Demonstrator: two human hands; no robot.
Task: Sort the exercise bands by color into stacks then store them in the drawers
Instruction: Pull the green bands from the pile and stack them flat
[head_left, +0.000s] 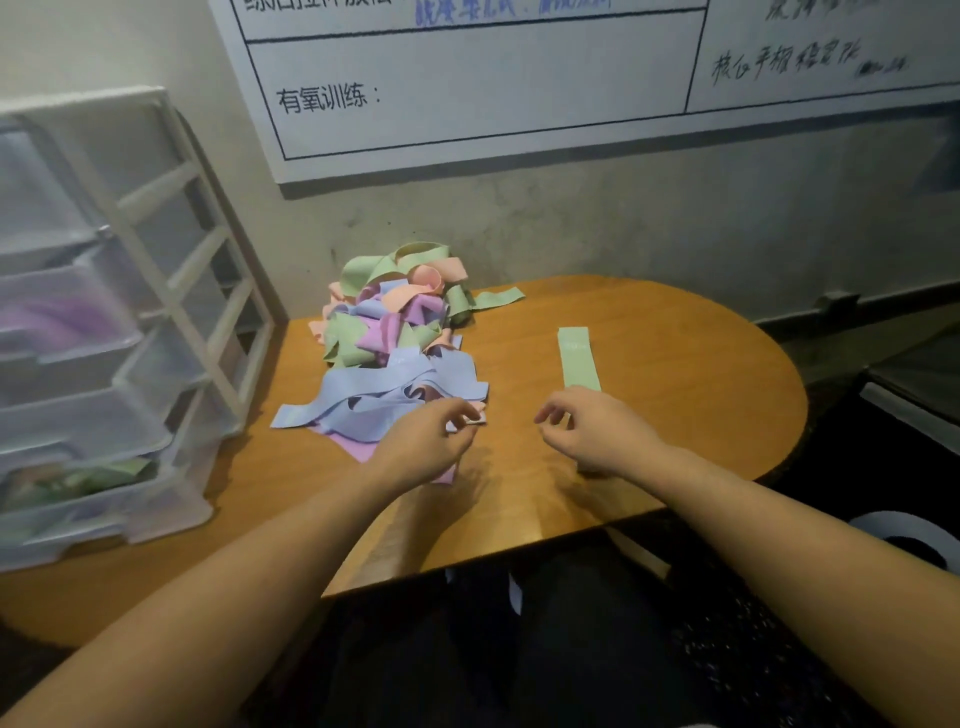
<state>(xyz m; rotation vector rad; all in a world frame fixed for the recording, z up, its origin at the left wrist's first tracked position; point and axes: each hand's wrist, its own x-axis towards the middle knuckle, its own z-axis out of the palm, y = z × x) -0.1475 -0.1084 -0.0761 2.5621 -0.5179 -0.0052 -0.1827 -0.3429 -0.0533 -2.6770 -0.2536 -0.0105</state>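
A tangled heap of exercise bands (400, 332) in green, pink, purple and blue lies at the back left of the wooden table (675, 364). One flat green band (577, 358) lies alone to its right. My left hand (434, 439) is at the heap's near edge, its fingertips pinching the end of a pale band (475, 420) beside the blue ones. My right hand (592, 428) hovers just below the green band with loosely curled fingers and holds nothing. A purple band (353, 447) lies partly under my left hand.
A white plastic drawer unit (93, 332) stands at the table's left, with purple bands in one drawer and green ones in a lower drawer. A whiteboard (493, 88) hangs on the wall behind. The table's rounded right end drops off near a dark floor.
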